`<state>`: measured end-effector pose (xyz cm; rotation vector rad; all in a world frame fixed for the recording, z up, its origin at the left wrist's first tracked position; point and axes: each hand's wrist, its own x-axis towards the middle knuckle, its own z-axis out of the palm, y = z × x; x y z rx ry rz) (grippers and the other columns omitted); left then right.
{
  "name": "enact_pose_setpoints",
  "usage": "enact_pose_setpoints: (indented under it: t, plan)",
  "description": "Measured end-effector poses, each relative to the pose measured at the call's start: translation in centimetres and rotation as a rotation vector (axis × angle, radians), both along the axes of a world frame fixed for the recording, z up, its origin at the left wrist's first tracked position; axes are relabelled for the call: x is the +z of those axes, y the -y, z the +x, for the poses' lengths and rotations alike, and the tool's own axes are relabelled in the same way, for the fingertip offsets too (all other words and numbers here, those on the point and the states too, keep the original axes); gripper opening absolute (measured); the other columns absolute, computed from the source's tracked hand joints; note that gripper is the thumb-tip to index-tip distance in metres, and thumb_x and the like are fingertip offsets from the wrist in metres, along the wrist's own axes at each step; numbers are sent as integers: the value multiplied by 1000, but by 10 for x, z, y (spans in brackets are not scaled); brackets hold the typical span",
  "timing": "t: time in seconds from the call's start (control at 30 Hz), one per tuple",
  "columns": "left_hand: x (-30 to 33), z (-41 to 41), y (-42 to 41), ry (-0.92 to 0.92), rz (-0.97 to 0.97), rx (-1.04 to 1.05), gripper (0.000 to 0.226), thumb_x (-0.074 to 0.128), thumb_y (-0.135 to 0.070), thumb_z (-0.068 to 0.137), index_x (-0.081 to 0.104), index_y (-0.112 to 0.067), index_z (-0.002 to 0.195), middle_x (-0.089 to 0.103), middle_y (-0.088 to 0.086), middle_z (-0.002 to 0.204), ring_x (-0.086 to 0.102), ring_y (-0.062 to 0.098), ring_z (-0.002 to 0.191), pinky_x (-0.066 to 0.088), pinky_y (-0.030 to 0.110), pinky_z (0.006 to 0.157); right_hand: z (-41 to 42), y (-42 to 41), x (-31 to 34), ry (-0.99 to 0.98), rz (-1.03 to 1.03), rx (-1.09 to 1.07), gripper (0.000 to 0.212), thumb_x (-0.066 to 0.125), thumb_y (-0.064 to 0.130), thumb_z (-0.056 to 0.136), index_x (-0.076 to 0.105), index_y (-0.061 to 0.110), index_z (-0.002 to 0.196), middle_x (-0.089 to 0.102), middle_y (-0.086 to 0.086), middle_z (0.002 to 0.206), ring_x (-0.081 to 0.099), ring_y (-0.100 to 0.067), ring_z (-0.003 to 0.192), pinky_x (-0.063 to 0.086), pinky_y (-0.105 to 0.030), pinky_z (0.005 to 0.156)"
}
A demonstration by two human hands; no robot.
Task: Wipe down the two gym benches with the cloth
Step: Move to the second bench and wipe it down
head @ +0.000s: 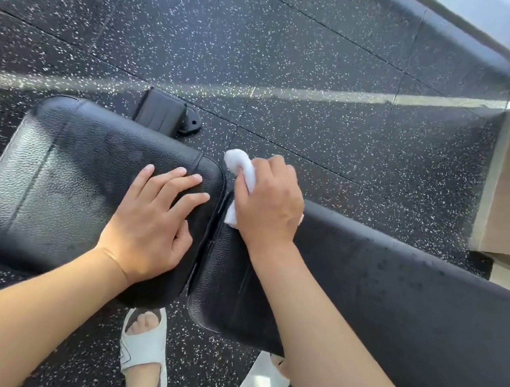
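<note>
**Wiping at the pad gap**

I have the right hand (269, 207) grasping the cloth (241, 167) at the gap (217, 220); left hand (154, 215), fingers released, rests flat left of it on the seat (63, 173). Next I'd wipe the backrest (396, 295), right of the gap

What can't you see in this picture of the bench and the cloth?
- Cloth: mostly hidden under the right hand, head view.
- Long pad: its far end is cut off by the right edge.
- Seat pad: part lies under the left hand.
- Bench frame: only one black piece shows; the pads cover the rest.
- Second bench: not in view.
</note>
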<state>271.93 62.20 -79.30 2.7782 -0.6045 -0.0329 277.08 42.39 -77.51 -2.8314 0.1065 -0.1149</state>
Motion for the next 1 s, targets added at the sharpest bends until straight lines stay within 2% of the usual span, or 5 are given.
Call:
enact_pose_setpoints:
  t: [0.2,0.33,0.5,0.63,1.0]
  plan:
    - [21,4,8,-84,-45,56,44,53,-22,85,72,-13,124,64,7,140,52,36,138,32,60,121,2,30,-3,12,68,118,20,66,32,98,70,13,95,60,-4,94,56,-26,84,45,-35,65]
    - [38,2,42,-159,-169,206,37,56,-17,87,72,-11,120,61,6,136,48,31,134,31,39,122,-3,86,-3,-52,101,51,25,61,36,100,69,13,99,60,-3,99,56,-26,91,49,-38,67]
    - [34,12,111,-205,-98,216,41,55,-17,96,62,-13,136,55,5,145,48,30,139,23,63,125,-22,153,-3,-68,51,1,24,62,36,99,69,13,96,58,-2,94,56,-27,86,46,-36,63]
    - [20,4,152,-159,-87,378,44,48,-24,96,58,-13,137,55,5,146,50,30,137,20,58,128,-27,200,-1,-108,15,-66,25,60,37,98,67,15,90,54,0,89,55,-26,83,38,-33,62]
    - [2,4,155,-73,-40,394,49,42,-26,91,59,-9,132,57,10,144,54,40,127,31,60,120,27,87,-5,-313,153,55,31,51,45,102,64,18,99,61,-2,105,56,-27,101,35,-37,73]
